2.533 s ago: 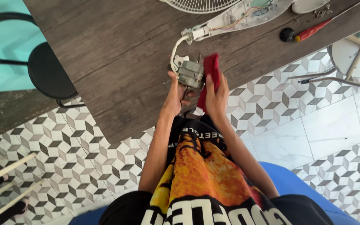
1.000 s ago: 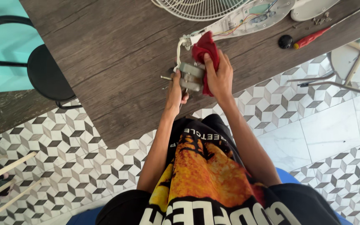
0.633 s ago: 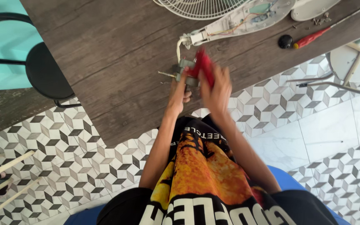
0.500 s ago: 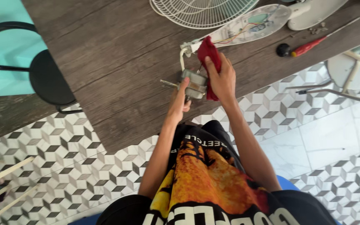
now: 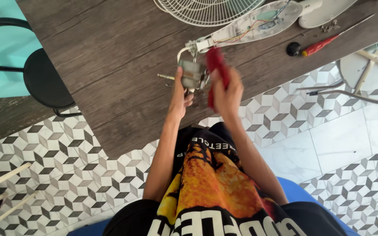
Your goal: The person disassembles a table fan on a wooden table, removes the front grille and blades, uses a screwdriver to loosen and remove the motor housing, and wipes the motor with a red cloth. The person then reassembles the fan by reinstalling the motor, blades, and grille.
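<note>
Head view: left hand [image 5: 181, 94] grips small grey motor [image 5: 192, 74] from below, lifted off wooden table [image 5: 110, 57], likely to steady it. Right hand [image 5: 227, 89] closed around red cloth [image 5: 216, 65], pressed to motor's right side; blurred, so seemingly rubbing. Wires tie motor to white fan body [image 5: 250, 24] just beyond. Red screwdriver [image 5: 322, 43] lies well right of motor.

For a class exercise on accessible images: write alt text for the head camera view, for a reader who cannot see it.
Seen from above, a person's left hand holds a small grey fan motor over a dark wooden table while the right hand presses a red cloth against it. A white fan grille and red-handled screwdriver lie beyond.
</note>
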